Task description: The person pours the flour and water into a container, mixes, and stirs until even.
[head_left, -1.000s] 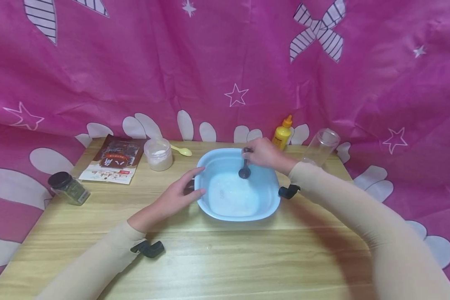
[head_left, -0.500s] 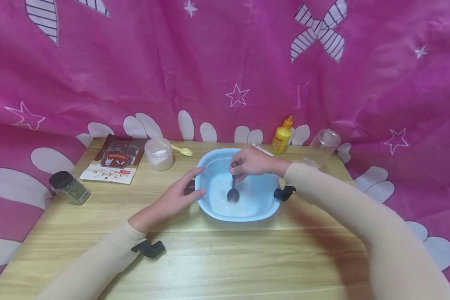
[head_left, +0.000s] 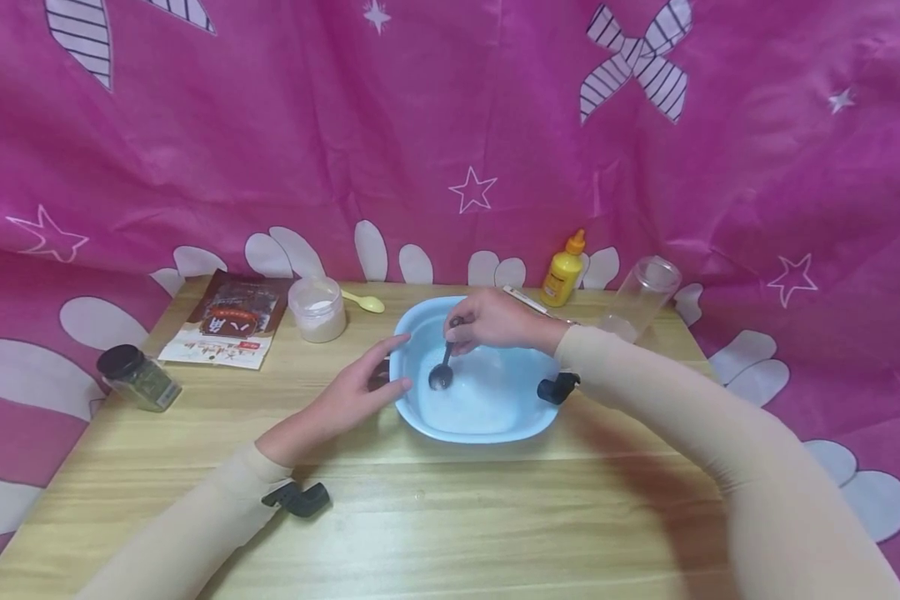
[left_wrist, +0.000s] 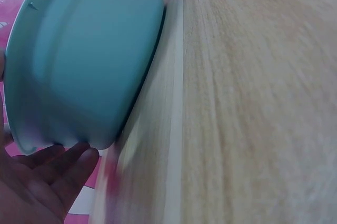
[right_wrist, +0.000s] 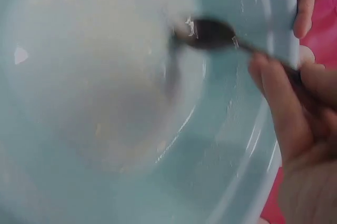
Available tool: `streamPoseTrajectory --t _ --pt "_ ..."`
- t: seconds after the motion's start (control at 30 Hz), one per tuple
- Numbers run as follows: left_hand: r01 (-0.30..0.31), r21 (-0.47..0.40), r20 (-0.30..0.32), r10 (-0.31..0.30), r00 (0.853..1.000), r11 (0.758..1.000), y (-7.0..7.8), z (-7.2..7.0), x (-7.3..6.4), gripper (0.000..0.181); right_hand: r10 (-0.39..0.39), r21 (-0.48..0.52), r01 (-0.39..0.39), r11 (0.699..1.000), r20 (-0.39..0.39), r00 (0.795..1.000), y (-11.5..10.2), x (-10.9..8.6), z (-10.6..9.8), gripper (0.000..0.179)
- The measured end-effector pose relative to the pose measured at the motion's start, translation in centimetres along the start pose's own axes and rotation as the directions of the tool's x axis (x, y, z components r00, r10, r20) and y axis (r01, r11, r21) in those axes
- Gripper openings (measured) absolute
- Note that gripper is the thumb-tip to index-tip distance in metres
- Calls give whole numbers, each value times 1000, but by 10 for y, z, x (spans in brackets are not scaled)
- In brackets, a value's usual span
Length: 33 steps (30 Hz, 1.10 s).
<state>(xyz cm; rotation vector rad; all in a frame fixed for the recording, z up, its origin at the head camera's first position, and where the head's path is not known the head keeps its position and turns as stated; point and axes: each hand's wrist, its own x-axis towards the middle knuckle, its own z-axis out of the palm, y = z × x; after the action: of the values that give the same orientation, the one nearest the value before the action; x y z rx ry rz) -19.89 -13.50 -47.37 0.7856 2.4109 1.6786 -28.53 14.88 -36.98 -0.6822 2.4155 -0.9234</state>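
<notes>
A light blue plastic basin [head_left: 476,437] stands on the wooden table with whitish, cloudy liquid in its bottom. My left hand [head_left: 351,390] holds its left side, thumb and forefinger at the rim. In the left wrist view the other fingers [left_wrist: 71,174] lie against the outer wall. Over the basin, my right hand [head_left: 491,321] pinches the handle of a dark spoon [head_left: 441,377]. The spoon's bowl points down, near the left inner wall. In the right wrist view its tip is blurred, right at the liquid's surface.
Behind the basin's left side are a clear jar [head_left: 319,317] of white powder, a yellow spoon [head_left: 367,303] and a brown packet [head_left: 228,321]. A black-capped spice jar [head_left: 141,379] lies tilted farther left. A yellow bottle [head_left: 562,275] and a clear jar [head_left: 640,298] stand back right.
My right hand has swung the spoon from the basin's back right, down through the middle, to its left side. The left hand and the basin have kept their place.
</notes>
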Motion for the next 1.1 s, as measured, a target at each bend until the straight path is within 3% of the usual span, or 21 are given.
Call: streamPoseTrajectory --t 0.07,0.13,0.3,0.4,0.53,0.7,0.97,1.1 --pt "-4 -1 -3 4 1000 1000 0 0 1 73 23 -5 -23 1000 47 999 1 -4 -4 20" --pt "-9 0 -4 9 1000 1000 0 0 1 73 57 -54 -55 997 44 997 3 -7 -9 18" --pt "-10 5 -5 10 1000 1000 1 -1 1 73 112 -288 -146 947 -131 985 3 -13 -19 14" --pt "0 8 -2 1 1000 1000 2 -2 0 73 90 -380 -175 908 -231 969 1 -13 -17 15" --pt "6 4 0 -6 1000 1000 1 -2 -1 73 38 -429 -170 887 -300 953 -4 -9 -6 15" --pt "3 -4 -2 -3 1000 1000 -1 -1 -1 73 -31 -410 -103 906 -309 951 -9 -3 8 18" --pt "-4 -16 9 4 1000 1000 0 -1 -1 73 -162 -241 122 963 -153 975 -7 -2 15 18" --pt "-4 -12 4 4 1000 1000 0 0 0 73 -118 -161 103 982 -83 990 -5 -6 9 18"
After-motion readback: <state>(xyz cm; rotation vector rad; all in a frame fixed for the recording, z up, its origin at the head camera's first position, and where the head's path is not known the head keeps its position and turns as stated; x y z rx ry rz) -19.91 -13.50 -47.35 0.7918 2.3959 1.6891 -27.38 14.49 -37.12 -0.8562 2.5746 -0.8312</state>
